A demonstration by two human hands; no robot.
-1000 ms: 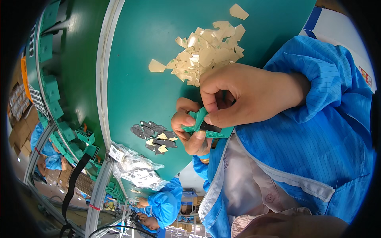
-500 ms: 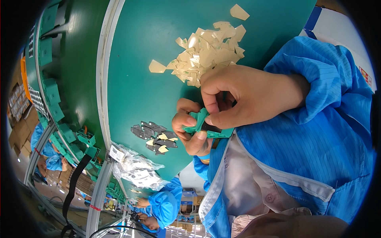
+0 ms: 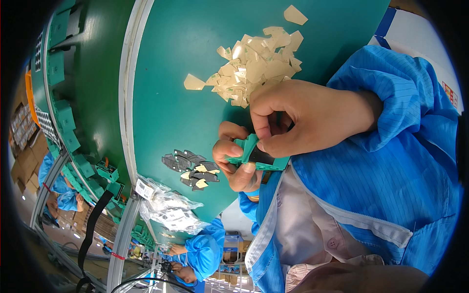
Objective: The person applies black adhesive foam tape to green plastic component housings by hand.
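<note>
Blue-sleeved, the left hand (image 3: 227, 151) is gripping a plastic case (image 3: 248, 146); the right hand (image 3: 300, 117) is curling, thumb meeting a dark panel (image 3: 263, 157), any other hold unclear. Work is looking unfinished, the panel seemingly inset; the case is showing green, angular walls. Beyond, black parts (image 3: 195, 160) and cream pieces (image 3: 256, 66) are lying.

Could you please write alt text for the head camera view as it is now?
A person's left hand grips a green plastic part with a dark area while the right hand touches it with the thumb. On the green table nearby lie a pile of cream-coloured flat pieces, a smaller cluster of dark pieces, and a clear plastic bag.
</note>
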